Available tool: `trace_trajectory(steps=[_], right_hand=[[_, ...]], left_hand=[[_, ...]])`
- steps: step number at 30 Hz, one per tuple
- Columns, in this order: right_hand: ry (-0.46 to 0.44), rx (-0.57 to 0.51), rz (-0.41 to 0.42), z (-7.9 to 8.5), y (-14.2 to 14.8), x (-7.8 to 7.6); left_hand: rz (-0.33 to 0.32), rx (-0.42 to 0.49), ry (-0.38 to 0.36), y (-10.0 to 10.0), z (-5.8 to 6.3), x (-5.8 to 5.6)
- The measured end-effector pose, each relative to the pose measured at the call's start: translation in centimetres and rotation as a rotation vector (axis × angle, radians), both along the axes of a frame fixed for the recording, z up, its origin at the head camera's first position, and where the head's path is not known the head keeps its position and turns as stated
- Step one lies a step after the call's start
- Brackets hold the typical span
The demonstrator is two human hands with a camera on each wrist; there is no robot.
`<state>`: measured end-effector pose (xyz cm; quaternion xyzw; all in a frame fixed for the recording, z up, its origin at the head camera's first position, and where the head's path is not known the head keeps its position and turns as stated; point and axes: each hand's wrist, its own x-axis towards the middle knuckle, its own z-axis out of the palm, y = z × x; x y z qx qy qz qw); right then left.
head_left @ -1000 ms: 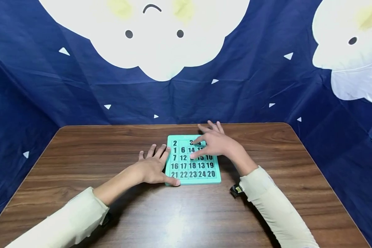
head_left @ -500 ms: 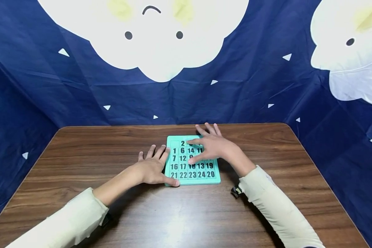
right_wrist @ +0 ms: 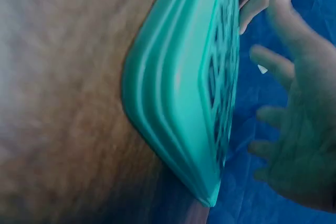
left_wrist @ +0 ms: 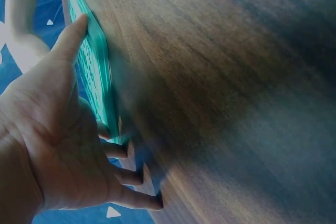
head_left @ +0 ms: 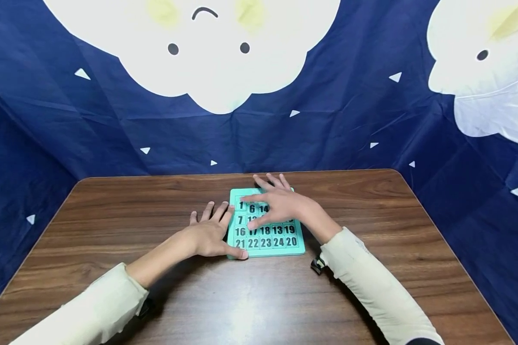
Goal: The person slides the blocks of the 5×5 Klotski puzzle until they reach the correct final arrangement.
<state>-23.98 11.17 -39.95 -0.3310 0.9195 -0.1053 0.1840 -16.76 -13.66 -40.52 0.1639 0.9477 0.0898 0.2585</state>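
Observation:
A turquoise number slide puzzle (head_left: 266, 243) lies flat on the table, black numbers on its square tiles. My left hand (head_left: 210, 237) rests against its left side, fingers spread, thumb on the near left corner. In the left wrist view that thumb touches the puzzle's (left_wrist: 102, 72) rim. Over the upper tiles reaches my right hand (head_left: 280, 203), fingers extended, its index fingertip at the tile marked 1 (head_left: 241, 205) in the left column. This tile sits between the first and second rows. Much of the upper rows is hidden under the right hand. In the right wrist view, the right hand (right_wrist: 310, 114) appears beside the puzzle's (right_wrist: 178, 77) ridged edge.
The wooden table (head_left: 353, 201) extends around the puzzle on all sides. A dark blue cloth (head_left: 112, 115) with white clouds and small triangles hangs behind its far edge and along the sides. A small black device (head_left: 317, 265) sits under the right cuff.
My right hand has moved left across the puzzle. Tile 2 went right from the top left corner, then tile 1 shifted up toward that spot. The left hand holds its place.

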Motion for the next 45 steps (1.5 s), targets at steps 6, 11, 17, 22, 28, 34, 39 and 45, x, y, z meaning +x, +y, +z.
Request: trace_trajectory(steps=[6, 11, 17, 22, 28, 34, 39, 45], right_hand=[[0.002, 0.02, 0.03, 0.1, -0.5, 0.0], [-0.004, -0.027, 0.026, 0.5, -0.1, 0.0], [-0.001, -0.014, -0.005, 0.5, 1.6, 1.1], [-0.041, -0.052, 0.055, 0.0, 0.5, 1.4], [-0.062, -0.1, 0.065, 0.1, 1.4, 1.8], [0.03, -0.048, -0.004, 0.2, 1.9, 1.8], [-0.031, -0.083, 0.1, 0.1, 0.4, 2.5], [-0.009, -0.061, 0.034, 0.9, 1.0, 2.5]], left_hand=[[0.0, 0.0, 0.003, -0.2, 0.0, -0.2], [0.007, 0.002, 0.002, -0.4, -0.2, -0.1], [0.006, 0.001, -0.008, -0.3, -0.2, -0.1], [0.008, -0.008, -0.005, -0.2, -0.3, -0.1], [0.003, 0.0, -0.009, -0.1, -0.4, -0.1], [0.005, -0.008, -0.009, 0.0, -0.3, -0.2], [0.005, -0.006, -0.016, -0.3, -0.3, -0.1], [0.006, -0.002, -0.011, -0.3, -0.3, -0.1]])
